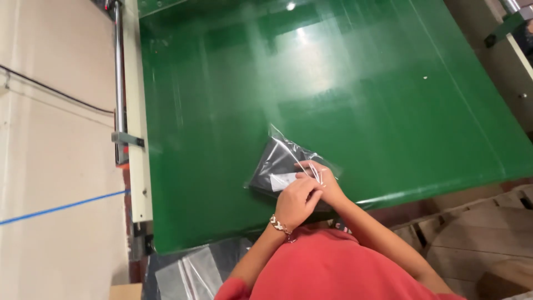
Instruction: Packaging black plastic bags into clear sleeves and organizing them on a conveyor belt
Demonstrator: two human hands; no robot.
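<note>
A clear plastic bag holding a dark folded item (276,161) lies on the green belt (344,83) near its front edge. A small white label (282,180) sits on the bag's near side. My left hand (297,200), with a bracelet at the wrist, presses on the bag by the label. My right hand (323,179) rests against the left one, fingers pinching the bag's clear edge. Both hands touch the bag's lower right corner. A red sleeve covers my upper arms below.
The belt's cream side rail (136,111) and a metal bar (119,83) run along the left, beside a pale floor with a blue tape line (61,208). More clear bags (191,272) lie below the belt's front edge. Cardboard (477,228) is at the lower right.
</note>
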